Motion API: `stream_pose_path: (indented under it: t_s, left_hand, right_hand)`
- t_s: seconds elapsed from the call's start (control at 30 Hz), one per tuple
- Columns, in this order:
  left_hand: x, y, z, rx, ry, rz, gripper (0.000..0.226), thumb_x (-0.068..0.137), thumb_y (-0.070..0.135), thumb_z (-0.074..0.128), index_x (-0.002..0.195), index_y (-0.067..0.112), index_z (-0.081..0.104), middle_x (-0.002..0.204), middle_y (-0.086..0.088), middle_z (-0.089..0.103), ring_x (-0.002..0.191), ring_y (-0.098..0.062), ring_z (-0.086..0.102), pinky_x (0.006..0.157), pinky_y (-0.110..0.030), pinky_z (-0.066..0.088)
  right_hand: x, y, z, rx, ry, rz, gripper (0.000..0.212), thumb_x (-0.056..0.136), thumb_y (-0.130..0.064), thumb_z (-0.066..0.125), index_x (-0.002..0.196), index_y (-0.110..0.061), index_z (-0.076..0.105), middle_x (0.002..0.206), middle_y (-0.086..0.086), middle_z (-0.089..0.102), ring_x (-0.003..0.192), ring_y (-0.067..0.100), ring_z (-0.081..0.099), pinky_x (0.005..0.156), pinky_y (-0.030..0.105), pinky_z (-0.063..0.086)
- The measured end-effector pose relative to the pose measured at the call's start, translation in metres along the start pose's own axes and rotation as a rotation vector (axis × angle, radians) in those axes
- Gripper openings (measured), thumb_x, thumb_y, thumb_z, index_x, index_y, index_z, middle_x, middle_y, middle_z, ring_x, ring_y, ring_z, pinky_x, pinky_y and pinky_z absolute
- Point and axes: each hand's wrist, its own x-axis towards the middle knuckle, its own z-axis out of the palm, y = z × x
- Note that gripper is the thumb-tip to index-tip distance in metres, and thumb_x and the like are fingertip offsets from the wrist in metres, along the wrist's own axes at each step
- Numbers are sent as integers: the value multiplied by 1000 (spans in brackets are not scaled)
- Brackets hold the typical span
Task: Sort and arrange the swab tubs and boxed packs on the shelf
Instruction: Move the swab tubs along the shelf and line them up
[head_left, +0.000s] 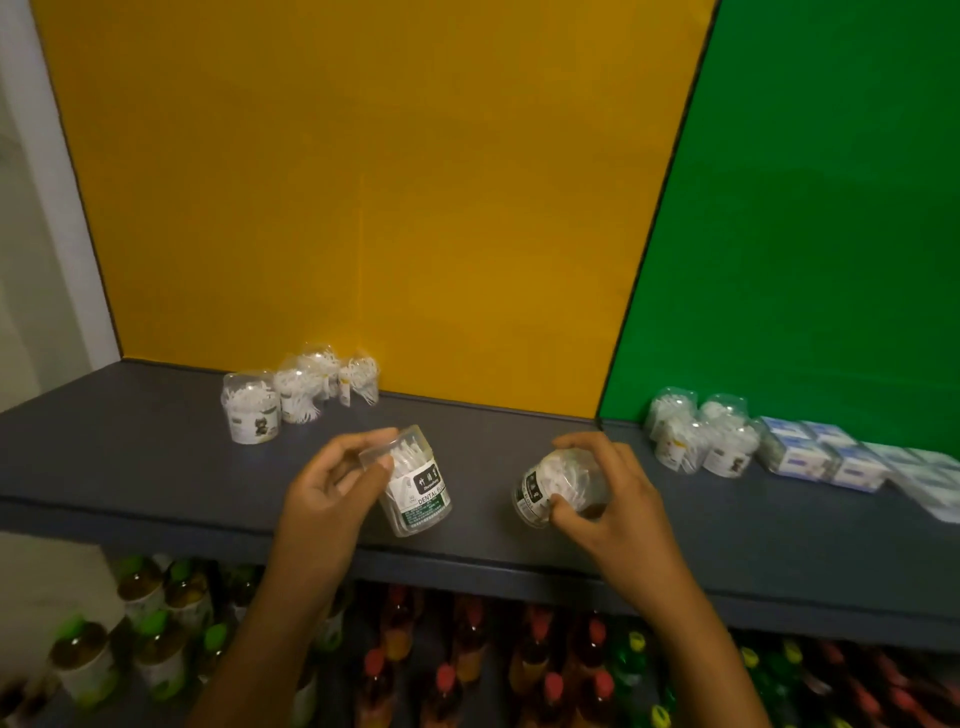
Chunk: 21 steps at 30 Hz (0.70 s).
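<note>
My left hand (332, 486) grips a clear tub of white picks with a green and white label (418, 486), tilted, above the front of the grey shelf (130, 447). In my right hand (613, 499) is a second clear tub (550, 486), gripped and lying on its side. A cluster of several clear tubs (296, 392) stands at the back left against the yellow panel. More tubs (698, 434) stand at the right, in front of the green panel. Next to them lie white and blue boxed packs (826, 454).
The yellow back panel (374, 182) and green back panel (831, 208) close off the shelf's rear. Bare shelf surface lies between the two tub groups. Below the shelf's front edge, rows of bottles with green, red and yellow caps (467, 670) fill a lower level.
</note>
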Motion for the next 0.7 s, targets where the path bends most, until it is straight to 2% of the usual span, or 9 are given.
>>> stream_pose_path:
  t_s: [0.1,0.23,0.33,0.43,0.6,0.7]
  left_hand:
    - [-20,6,21,6,-42,11,19,89,4,59,106,6,66,110,-2,72,100,-17,68,75,-22,57]
    - [-35,13,56,0,-82,34,14,89,2,58,101,0,65,113,1,71,105,-14,66,81,-24,56]
    - [-44,18,85,-19,-110,51,10,89,1,58,98,-4,62,114,0,71,106,-10,66,89,-28,54]
    - [-53,17,120,-37,-120,55,9,89,-1,57,96,-6,60,114,-1,70,106,-10,65,90,-30,53]
    - [-73,10,193,-33,-132,40,1,89,-2,57,89,-3,58,112,-2,71,104,-10,66,86,-28,55]
    - [-84,7,244,-40,-158,44,9,89,-3,57,84,4,57,110,-1,71,103,-10,66,84,-29,57]
  right_hand:
    - [-24,3,-30,-20,21,36,46,76,-13,74,109,-39,54,111,-8,52,96,-1,55,76,15,47]
    - [-46,10,-72,-35,62,79,43,76,-13,73,107,-36,54,111,-8,51,95,-1,55,71,7,44]
    - [-58,19,-101,-28,106,79,41,75,-9,71,104,-33,55,111,-7,51,94,-2,54,71,7,43]
    - [-69,34,-133,-42,131,89,40,75,-9,71,102,-34,54,109,-7,51,92,-4,54,69,8,44]
    - [-85,70,-199,-70,124,105,40,74,-8,71,100,-33,54,106,-6,51,90,-3,54,68,7,42]
    - [-95,95,-243,-74,141,117,40,73,-8,70,99,-33,54,106,-8,51,91,0,55,70,9,43]
